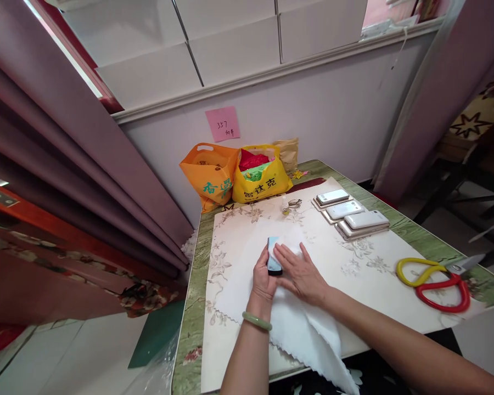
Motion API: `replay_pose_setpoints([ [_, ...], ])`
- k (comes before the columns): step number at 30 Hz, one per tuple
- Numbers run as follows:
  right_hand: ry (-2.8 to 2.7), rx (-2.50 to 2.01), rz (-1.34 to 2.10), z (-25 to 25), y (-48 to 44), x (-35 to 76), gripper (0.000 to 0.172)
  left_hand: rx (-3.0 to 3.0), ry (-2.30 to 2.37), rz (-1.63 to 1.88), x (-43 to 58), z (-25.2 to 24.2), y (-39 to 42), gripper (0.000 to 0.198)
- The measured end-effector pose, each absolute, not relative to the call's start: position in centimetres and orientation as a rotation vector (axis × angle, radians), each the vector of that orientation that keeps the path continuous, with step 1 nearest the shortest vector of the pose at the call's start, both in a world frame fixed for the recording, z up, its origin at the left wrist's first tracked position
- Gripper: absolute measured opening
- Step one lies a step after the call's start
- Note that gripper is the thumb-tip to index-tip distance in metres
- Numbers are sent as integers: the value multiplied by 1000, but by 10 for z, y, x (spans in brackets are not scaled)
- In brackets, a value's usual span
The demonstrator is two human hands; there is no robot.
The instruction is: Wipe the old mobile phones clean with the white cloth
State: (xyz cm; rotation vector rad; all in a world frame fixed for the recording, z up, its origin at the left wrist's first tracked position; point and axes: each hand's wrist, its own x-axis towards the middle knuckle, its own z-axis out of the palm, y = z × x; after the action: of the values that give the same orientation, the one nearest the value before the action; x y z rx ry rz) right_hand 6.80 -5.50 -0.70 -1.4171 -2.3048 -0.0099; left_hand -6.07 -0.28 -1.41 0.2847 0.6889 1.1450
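Observation:
My left hand [263, 280] is closed around a small phone [274, 255] with a light blue face, held just above a white cloth [296, 323]. A green bangle sits on that wrist. My right hand [300, 271] lies over the phone's right side with fingers stretched out, pressing a fold of the white cloth against it. The cloth spreads over the table [193, 307] and hangs off its near edge.
Three white phones [349, 211] lie in a row at the back right. Yellow and red scissors [436, 280] rest near the right edge. Orange [209, 175] and yellow bags [261, 175] stand against the wall. A small bottle [285, 206] stands behind the cloth.

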Motion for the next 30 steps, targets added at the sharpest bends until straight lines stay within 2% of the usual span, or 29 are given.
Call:
replay_pose_setpoints([
  [5,-2204,-1567,2,-4,-34,67,74,314,646,1153,-60,-16,-3,31],
  [12,-2372,-1305,-37,-14,-91,62,85,355,637,1162,-61,-17,-1,30],
  [18,-2251,-1511,-82,-2,-43,66,74,364,614,1137,-58,-9,-6,33],
  [23,-2200,-1556,-105,-3,-39,56,75,342,631,1107,-58,0,-11,31],
  [27,-2367,-1319,-107,-10,-62,53,82,266,690,1063,-59,1,-13,52],
  [30,-2369,-1328,-100,-7,-53,59,78,302,666,1024,-59,3,-13,64],
])
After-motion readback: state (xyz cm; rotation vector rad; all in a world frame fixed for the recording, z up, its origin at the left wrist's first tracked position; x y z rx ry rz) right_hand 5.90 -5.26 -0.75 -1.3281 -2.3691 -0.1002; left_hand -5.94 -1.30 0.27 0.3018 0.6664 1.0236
